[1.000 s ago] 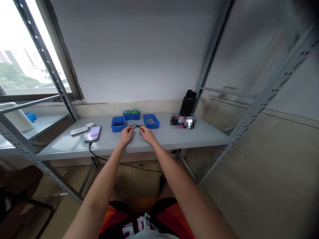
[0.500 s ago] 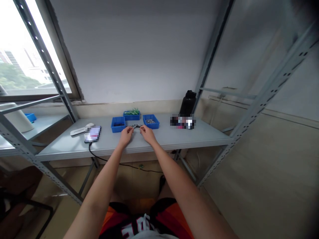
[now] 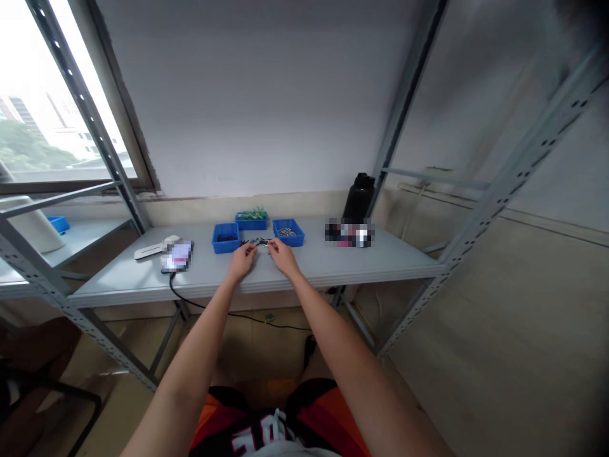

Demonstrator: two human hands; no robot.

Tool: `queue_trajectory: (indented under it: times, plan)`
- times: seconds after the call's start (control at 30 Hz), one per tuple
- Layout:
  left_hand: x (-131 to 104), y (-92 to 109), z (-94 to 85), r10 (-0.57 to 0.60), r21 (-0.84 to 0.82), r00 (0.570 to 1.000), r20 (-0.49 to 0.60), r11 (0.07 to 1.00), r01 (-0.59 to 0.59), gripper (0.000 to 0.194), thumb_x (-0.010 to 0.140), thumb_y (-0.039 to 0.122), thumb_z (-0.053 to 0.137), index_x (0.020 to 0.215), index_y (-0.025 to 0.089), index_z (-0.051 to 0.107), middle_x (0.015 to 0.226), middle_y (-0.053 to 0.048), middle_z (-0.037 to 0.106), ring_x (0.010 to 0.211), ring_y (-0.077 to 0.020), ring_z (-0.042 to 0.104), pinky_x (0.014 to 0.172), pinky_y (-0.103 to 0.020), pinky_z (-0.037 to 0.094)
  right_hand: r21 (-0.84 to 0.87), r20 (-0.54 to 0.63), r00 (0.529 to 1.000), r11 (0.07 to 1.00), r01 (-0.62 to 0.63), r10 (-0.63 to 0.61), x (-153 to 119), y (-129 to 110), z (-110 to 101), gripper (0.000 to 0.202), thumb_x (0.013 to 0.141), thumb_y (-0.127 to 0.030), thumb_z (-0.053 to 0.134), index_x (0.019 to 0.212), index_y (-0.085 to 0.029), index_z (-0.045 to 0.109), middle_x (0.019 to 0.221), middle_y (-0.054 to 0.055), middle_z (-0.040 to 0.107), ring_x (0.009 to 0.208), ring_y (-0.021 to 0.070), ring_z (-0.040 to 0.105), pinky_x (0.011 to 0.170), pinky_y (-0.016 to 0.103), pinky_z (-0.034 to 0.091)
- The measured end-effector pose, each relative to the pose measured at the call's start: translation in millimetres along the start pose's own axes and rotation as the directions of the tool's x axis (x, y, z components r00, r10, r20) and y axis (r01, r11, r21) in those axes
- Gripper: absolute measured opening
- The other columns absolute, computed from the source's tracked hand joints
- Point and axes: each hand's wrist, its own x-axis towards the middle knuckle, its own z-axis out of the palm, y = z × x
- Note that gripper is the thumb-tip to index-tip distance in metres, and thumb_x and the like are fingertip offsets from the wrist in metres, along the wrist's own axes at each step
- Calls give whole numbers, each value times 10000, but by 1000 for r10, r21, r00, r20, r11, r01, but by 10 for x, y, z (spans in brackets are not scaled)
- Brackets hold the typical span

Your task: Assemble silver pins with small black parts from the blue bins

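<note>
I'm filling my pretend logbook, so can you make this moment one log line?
left hand: near small parts | right hand: fingertips at small parts | beyond: three blue bins | grip: unclear

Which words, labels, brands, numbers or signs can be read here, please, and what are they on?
None can be read with certainty.
Person's clothing: large white lettering, too unclear to read.
Phone-like device: screen pixelated, unreadable.
Item before the black bottle: pixelated, unreadable.

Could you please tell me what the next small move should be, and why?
Probably the right hand should move a shiny piece from the small pile into the right blue tray: its fingertips are at the pile, and that tray holds similar shiny pieces.
</note>
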Motion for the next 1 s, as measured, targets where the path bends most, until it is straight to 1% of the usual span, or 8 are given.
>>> queue_trajectory:
  times: [0.17,0.3,0.4,0.5,0.63,0.8,0.87,1.0]
  plan:
    - [5,11,-13,-26,-39,998,-62,999,23,163,847,279,524,825,167,640,718,-32,653,636,-160,586,672,-266,467,-61,77,997,998,24,-19,1,22,31,164,919,-233,505,990,-198,649,797,32,711,771,172,654,768,273,471]
    - [-10,60,-24,-14,-67,997,-79,998,9,162,859,278,520,854,169,639,720,-24,646,604,-145,568,651,-257,460,-133,172,983,988,81,-57,-21,-9,40,152,916,-216,520,966,-204,663,777,34,702,758,176,649,756,269,468]
    - [-21,82,-27,-1,-66,998,-64,998,-3,158,856,281,528,844,170,639,720,-21,647,598,-144,564,655,-258,456,-217,226,970,966,140,-90,-50,-58,32,149,913,-211,532,960,-206,673,872,67,712,821,199,656,779,288,470]
    - [-27,94,-31,0,-62,999,-49,998,-3,166,853,299,527,838,175,636,722,-16,645,604,-145,562,659,-255,447,-256,236,965,950,178,-117,-67,-79,32,152,910,-200,530,964,-208,672,964,83,711,884,212,658,806,302,470]
    - [-20,92,-36,-16,-78,998,-62,997,11,158,849,292,528,838,173,631,714,-15,633,587,-142,552,640,-253,439,-237,193,976,960,150,-105,-55,-56,44,141,898,-202,525,948,-201,657,944,80,713,877,210,656,803,304,469]
    - [0,25,-14,-9,-49,997,-82,999,5,147,857,258,519,843,168,636,714,-18,634,578,-140,549,655,-260,446,-84,72,996,995,54,-48,-17,-7,35,153,920,-234,481,957,-201,626,859,48,709,808,183,650,787,289,470]
    - [7,-13,1,11,-19,998,-60,1000,-12,145,859,258,528,829,167,637,737,-28,649,608,-148,565,683,-267,455,-32,30,999,999,30,-29,-4,7,28,154,927,-254,473,970,-204,612,827,38,701,791,179,650,786,288,472]
    - [12,-61,27,58,44,998,30,997,-59,143,859,241,535,822,167,651,831,-60,696,762,-184,620,782,-287,474,53,-20,1000,999,14,-13,11,18,19,148,926,-279,469,968,-218,597,813,29,691,787,175,653,769,282,481]
